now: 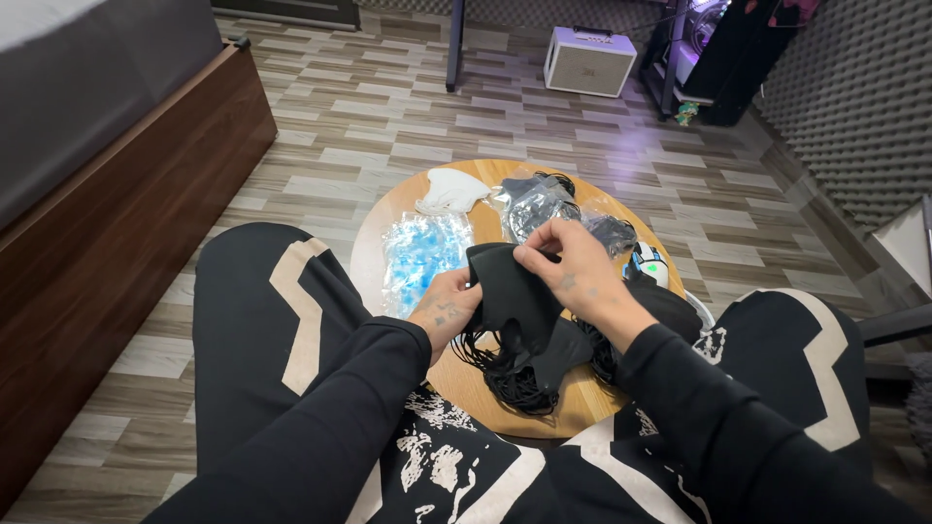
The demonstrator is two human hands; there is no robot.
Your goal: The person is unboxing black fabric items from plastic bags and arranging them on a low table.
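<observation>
Our right hand (573,267) pinches the top edge of a black face mask (510,291) between thumb and fingers (537,249), closed narrow on the cloth; our left hand (449,309) grips the mask's left edge, its fingers curled shut on the fabric; between the two, the mask hangs spread above the near side of the round wooden surface (481,393).

Under and just below the held mask lies a loose heap of black masks (519,374) with tangled ear loops, touching the mask in hand; we judge this the unsorted stock, and it looks like a fair number.

Farther out on the surface sit a clear packet of blue masks (419,254) to the left, a white mask (449,190) at the far edge, and a clear bag of dark masks (536,204) beside it; to the right a small white and black gadget (649,262) rests near the rim.

Judging by how things lie, one mask is in hand and being straightened; the heap below is not yet handled; we cannot tell whether the bagged ones are finished work or fresh supply.

Beyond lie the wood-pattern floor (388,126), a bed frame (116,223) on the left, and a white speaker box (589,60) far off.
</observation>
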